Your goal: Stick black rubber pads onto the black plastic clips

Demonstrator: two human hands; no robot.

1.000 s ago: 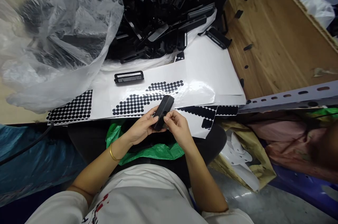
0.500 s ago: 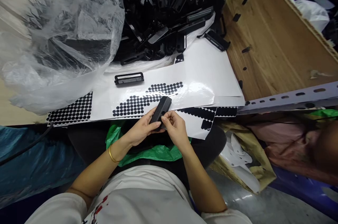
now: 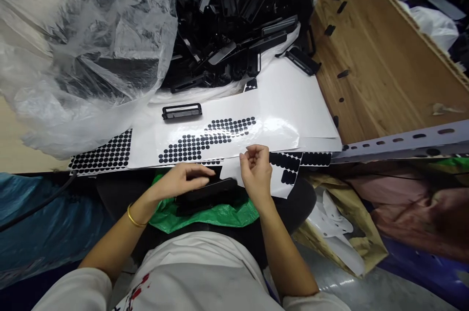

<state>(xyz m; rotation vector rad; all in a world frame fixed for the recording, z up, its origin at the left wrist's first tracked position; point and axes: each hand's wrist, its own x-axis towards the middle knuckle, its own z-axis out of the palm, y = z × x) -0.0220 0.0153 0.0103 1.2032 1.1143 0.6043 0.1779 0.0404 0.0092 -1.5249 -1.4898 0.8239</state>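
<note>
My left hand (image 3: 183, 181) hovers over my lap with fingers stretched and thumb apart. Just under its fingertips a long black plastic part (image 3: 216, 188) lies tilted over the green bag (image 3: 205, 220); whether they touch is unclear. My right hand (image 3: 257, 171) is curled, thumb towards the fingers, at the front edge of the white sticker sheet (image 3: 276, 132). Anything between those fingertips is too small to make out. Rows of round black stickers (image 3: 186, 147) sit on the sheet. A black frame-shaped part (image 3: 182, 111) rests farther back on it.
Behind the sheets is a heap of black plastic parts (image 3: 234, 12). Clear plastic wrap (image 3: 120, 32) bulges at the left. A wooden panel (image 3: 381, 52) stands at the right. Below right is a brown bag (image 3: 370, 252) with white scraps, beside another person's pinkish clothing (image 3: 403, 203).
My left hand has let go of the black ridged part and moved left and slightly down. My right hand has come away from it, moving right to the sheet's edge.
</note>
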